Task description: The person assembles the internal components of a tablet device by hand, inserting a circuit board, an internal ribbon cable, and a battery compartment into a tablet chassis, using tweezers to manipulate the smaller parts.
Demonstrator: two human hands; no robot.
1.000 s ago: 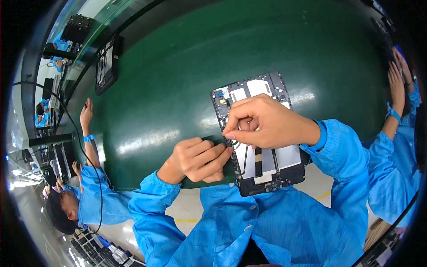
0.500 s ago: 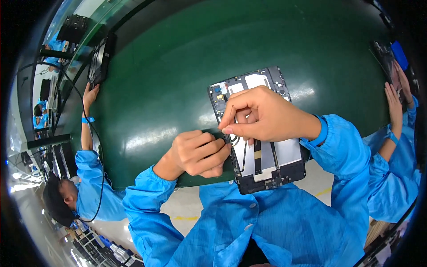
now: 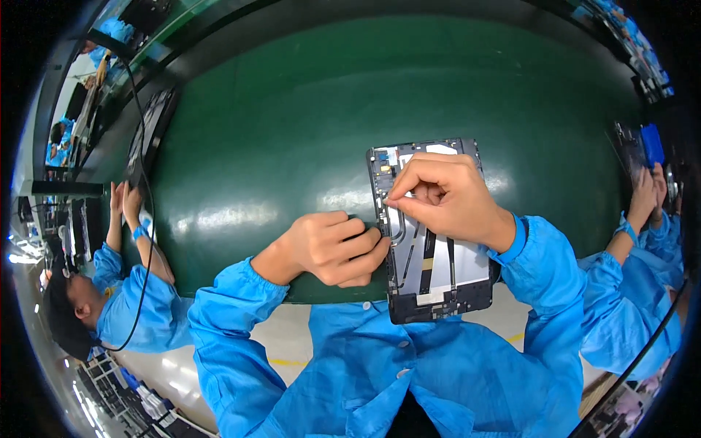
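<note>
An opened tablet (image 3: pixel 471 263) with a black frame, pale panels and dark ribbon cables lies at the near edge of the green table. My left hand (image 3: pixel 332 248) is curled closed against its left side; the fingertips are partly hidden, so I cannot tell what they grip. Above the upper left part of the tablet, my right hand (image 3: pixel 453 201) pinches thumb and forefinger together at the left rim. Anything between those fingertips is too small to make out. The right hand covers part of the tablet's upper middle.
The green table (image 3: pixel 292 124) stretches away ahead. At left, a person in blue (image 3: pixel 146 299) reaches toward a dark flat device (image 3: pixel 150 135). On the right, another person's hands (image 3: pixel 646 197) are near a dark device and a blue object (image 3: pixel 652 144). A black cable (image 3: pixel 151 241) hangs at left.
The whole view has shifted, and the tablet appears straighter. My right hand still pinches at its left rim, slightly higher along it. The person at left now shows both hands close together.
</note>
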